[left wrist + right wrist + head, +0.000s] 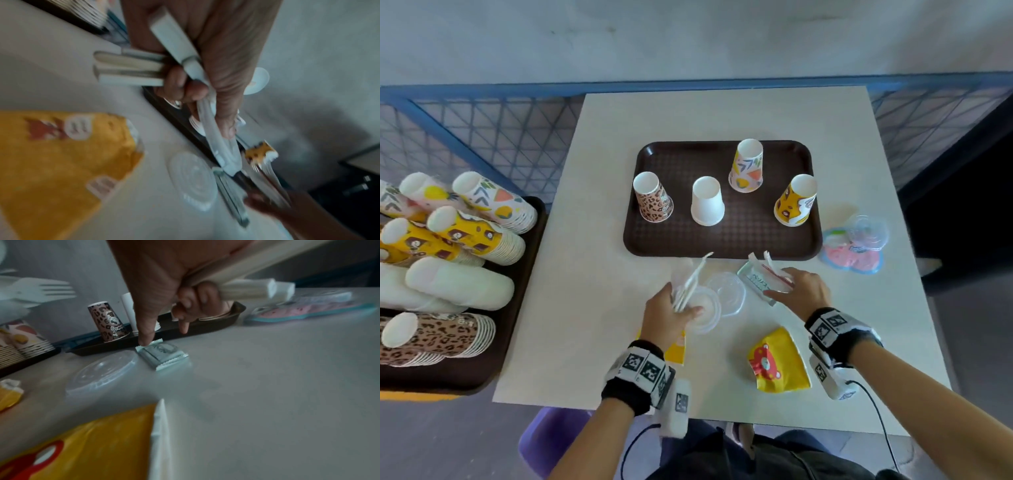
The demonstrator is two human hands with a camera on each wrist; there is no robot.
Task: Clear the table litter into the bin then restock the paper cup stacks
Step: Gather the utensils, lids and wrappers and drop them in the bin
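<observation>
A: Just before the brown tray, in the head view, the left hand is gripping white plastic forks over a clear lid on the worktop; litter-clearing is under way, I judge.

B: In the left wrist view, fingers are curling round the forks.

A: In the right wrist view, the right hand is clutching wrapped straws, its forefinger reaching the wipe packet beside that tray. Pinching it up comes next, then binning.
</observation>
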